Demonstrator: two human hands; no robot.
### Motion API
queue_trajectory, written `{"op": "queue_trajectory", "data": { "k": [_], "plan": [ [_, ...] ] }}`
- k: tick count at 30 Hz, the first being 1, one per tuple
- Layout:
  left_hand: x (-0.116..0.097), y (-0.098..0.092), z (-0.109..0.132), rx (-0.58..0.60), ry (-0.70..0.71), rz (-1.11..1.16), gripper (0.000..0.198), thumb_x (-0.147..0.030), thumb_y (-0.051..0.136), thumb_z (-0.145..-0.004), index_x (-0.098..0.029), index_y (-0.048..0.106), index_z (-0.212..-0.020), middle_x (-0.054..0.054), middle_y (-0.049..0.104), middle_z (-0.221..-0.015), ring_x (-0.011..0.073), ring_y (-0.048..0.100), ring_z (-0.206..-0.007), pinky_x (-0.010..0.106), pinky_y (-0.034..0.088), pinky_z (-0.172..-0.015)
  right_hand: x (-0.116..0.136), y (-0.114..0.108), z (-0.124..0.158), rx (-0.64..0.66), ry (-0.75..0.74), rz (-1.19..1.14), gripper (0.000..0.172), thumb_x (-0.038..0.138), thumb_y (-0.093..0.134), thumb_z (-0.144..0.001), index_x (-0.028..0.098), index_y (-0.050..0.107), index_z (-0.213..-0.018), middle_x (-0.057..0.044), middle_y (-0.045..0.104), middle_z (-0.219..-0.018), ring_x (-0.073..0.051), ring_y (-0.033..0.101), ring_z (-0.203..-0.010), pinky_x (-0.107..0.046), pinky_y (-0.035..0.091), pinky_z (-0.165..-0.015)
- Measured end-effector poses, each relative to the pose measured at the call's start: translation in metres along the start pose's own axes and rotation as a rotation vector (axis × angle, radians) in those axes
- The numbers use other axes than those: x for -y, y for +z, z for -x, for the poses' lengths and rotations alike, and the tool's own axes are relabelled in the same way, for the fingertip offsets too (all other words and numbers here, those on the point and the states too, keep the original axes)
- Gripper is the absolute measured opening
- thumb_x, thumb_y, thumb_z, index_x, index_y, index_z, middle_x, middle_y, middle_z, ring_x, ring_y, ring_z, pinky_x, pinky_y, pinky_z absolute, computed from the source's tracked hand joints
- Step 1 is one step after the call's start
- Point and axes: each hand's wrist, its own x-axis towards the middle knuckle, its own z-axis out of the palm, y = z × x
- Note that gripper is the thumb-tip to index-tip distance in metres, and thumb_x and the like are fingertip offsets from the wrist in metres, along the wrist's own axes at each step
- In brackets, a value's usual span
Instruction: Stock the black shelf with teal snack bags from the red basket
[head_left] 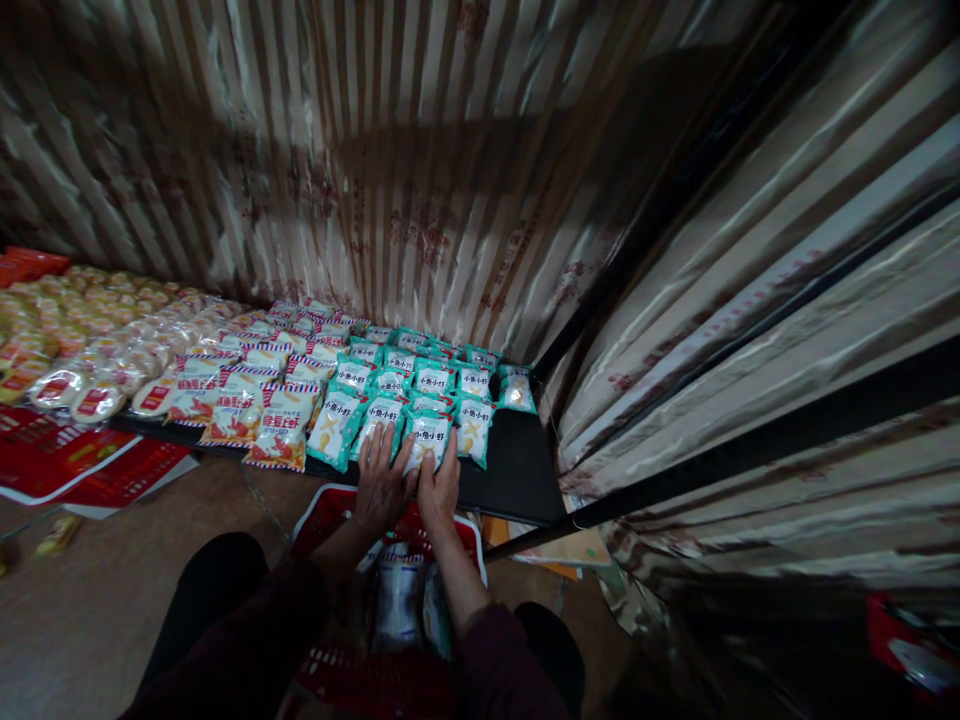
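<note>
Several teal-and-white snack packets (435, 379) lie in rows on a low black board (510, 484). My left hand (381, 485) rests with spread fingers at the lower end of a front-row packet (381, 413). Beside it, my right hand (439, 482) touches the lower and right edges of another front packet (430, 431), its thumb and fingers apart. Both packets lie on the board. Below my forearms is a red basket (309, 520) with packets (397, 600) inside, partly hidden by my arms.
Red-and-white striped packets (281, 425) and round wrapped items (97, 395) fill the board's left side. More red baskets (52, 455) stand at far left. Striped sheeting (420, 180) hangs behind; a dark pole (720, 435) slants on the right.
</note>
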Motion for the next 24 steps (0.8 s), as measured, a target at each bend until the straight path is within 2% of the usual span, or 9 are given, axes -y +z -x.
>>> {"op": "queue_trajectory", "data": {
  "k": [4, 11, 19, 24],
  "plan": [
    [0.002, 0.003, 0.000, -0.019, 0.023, 0.027, 0.055, -0.029, 0.047, -0.088, -0.018, 0.034, -0.141, 0.014, 0.017, -0.154, 0.0315, 0.010, -0.142, 0.052, 0.022, -0.110, -0.004, 0.008, -0.003, 0.005, -0.038, 0.051, 0.057, 0.044, 0.027, -0.092, 0.015, 0.031, -0.142, -0.016, 0.050, -0.132, -0.028, 0.047, -0.118, -0.045, 0.038, -0.096],
    [0.005, 0.007, -0.003, -0.031, 0.045, 0.053, 0.057, -0.025, 0.045, -0.088, -0.014, 0.030, -0.142, 0.018, 0.009, -0.154, 0.0316, 0.010, -0.142, 0.053, 0.022, -0.110, -0.008, 0.018, -0.011, -0.008, -0.117, 0.076, 0.057, 0.040, 0.021, -0.094, 0.010, 0.028, -0.142, -0.019, 0.047, -0.135, -0.027, 0.042, -0.123, -0.046, 0.034, -0.100],
    [0.009, 0.009, -0.008, 0.002, 0.095, 0.045, 0.054, -0.025, 0.043, -0.090, -0.014, 0.030, -0.141, 0.014, 0.031, -0.149, 0.0273, 0.011, -0.142, 0.052, 0.019, -0.112, -0.006, 0.020, -0.012, -0.080, -0.116, 0.071, 0.057, 0.040, 0.022, -0.094, 0.010, 0.030, -0.141, -0.019, 0.045, -0.136, -0.028, 0.040, -0.123, -0.047, 0.033, -0.101],
    [0.010, 0.014, -0.008, 0.015, 0.073, 0.023, 0.053, -0.025, 0.043, -0.090, -0.014, 0.032, -0.140, 0.013, 0.032, -0.148, 0.0262, 0.011, -0.142, 0.050, 0.018, -0.113, -0.008, 0.019, -0.013, -0.042, -0.136, 0.060, 0.055, 0.038, 0.022, -0.094, 0.010, 0.029, -0.141, -0.019, 0.044, -0.138, -0.026, 0.039, -0.126, -0.047, 0.031, -0.103]
  ]
}}
